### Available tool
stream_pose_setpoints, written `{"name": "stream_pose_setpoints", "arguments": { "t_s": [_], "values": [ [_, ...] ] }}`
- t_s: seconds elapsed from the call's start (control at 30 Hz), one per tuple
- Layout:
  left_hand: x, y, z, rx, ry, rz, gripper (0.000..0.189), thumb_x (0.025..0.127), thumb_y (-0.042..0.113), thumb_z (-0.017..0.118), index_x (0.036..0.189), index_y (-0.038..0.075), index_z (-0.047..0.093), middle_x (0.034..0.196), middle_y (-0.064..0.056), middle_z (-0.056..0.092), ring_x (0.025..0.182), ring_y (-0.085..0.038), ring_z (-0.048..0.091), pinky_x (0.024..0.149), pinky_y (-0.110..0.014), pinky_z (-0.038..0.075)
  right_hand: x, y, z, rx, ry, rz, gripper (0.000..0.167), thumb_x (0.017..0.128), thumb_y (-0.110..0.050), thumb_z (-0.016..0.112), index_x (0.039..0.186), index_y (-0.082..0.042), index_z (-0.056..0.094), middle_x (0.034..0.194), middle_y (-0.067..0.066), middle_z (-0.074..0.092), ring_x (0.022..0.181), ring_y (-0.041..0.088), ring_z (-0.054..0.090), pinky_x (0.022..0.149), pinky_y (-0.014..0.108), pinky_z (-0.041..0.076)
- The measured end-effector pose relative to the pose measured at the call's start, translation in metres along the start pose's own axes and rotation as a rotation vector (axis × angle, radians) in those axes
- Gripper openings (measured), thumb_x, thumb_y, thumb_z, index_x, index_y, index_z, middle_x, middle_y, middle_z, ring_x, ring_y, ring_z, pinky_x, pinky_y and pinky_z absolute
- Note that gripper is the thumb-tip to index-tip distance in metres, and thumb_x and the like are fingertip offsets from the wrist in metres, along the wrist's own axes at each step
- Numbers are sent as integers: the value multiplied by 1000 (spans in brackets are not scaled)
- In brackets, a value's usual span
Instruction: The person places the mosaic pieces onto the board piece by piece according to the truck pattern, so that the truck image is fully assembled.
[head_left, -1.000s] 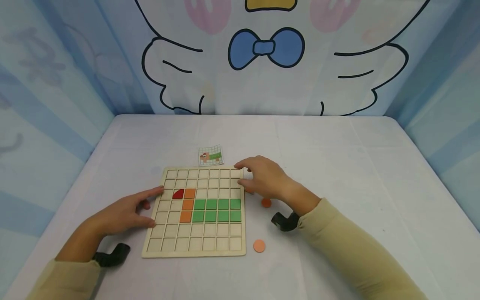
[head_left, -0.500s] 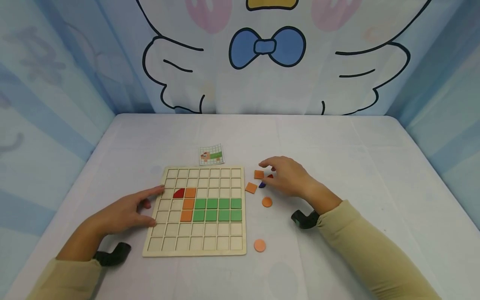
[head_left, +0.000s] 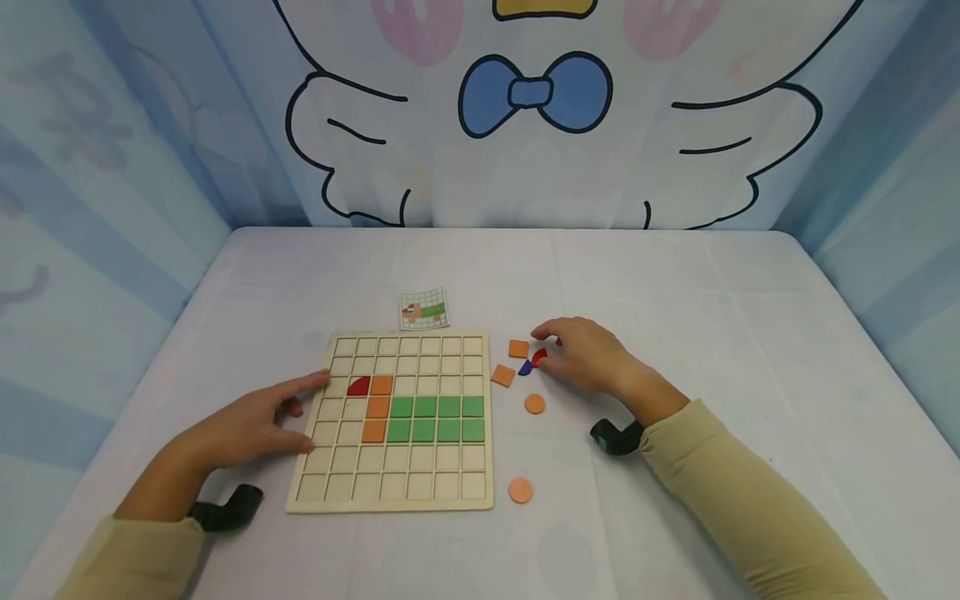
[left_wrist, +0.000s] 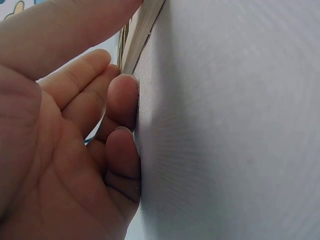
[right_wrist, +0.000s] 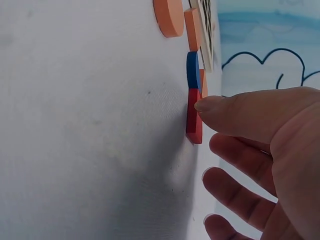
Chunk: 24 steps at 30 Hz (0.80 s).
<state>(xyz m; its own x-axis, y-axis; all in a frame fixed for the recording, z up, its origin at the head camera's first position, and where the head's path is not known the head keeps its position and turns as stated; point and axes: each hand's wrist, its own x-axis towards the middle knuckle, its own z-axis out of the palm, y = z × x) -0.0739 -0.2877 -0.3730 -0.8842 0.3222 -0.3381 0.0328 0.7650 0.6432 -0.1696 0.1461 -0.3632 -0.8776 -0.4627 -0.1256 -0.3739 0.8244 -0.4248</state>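
A wooden grid board (head_left: 420,485) lies on the table with green square tiles (head_left: 424,407), several orange square tiles (head_left: 377,407) and a dark red quarter-round tile (head_left: 359,386) in its cells. My left hand (head_left: 240,423) rests at the board's left edge, thumb and index finger spread along it. Beyond the right edge is my right hand (head_left: 588,357), its thumb tip at a red piece (right_wrist: 192,115) that lies on the cloth. A blue piece (right_wrist: 193,70) adjoins the red one. The right fingers are loosely bent and apart from the thumb.
Two loose orange squares (head_left: 503,376) lie right of the board, with an orange disc (head_left: 534,403) nearby and a paler disc (head_left: 521,490) closer to me. A small picture card (head_left: 423,310) lies behind the board. Printed curtains stand around the table.
My right hand has moved right from the board's upper right edge to the red piece, leaving the loose orange squares uncovered. My left hand has stayed at the board's edge.
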Motion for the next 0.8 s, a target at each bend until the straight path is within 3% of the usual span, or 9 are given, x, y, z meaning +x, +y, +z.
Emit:
{"name": "stream_pose_setpoints", "arguments": {
  "t_s": [0.43, 0.8],
  "values": [
    [0, 0, 0, 18, 7, 2, 90, 80, 31, 83, 154, 7, 37, 103, -8, 50, 90, -23, 45, 71, -38, 38, -1, 4, 2, -55, 6, -4, 29, 94, -15, 68, 122, -6, 70, 111, 8, 69, 103, 29, 58, 93, 46, 47],
    [0, 0, 0, 11, 4, 6, 90, 80, 31, 83, 154, 7, 37, 103, -8, 50, 88, -22, 45, 72, -37, 38, -5, 4, 3, -104, -4, -51, 29, 93, -15, 70, 120, -5, 71, 110, 7, 71, 99, 27, 61, 91, 44, 48]
  ]
}}
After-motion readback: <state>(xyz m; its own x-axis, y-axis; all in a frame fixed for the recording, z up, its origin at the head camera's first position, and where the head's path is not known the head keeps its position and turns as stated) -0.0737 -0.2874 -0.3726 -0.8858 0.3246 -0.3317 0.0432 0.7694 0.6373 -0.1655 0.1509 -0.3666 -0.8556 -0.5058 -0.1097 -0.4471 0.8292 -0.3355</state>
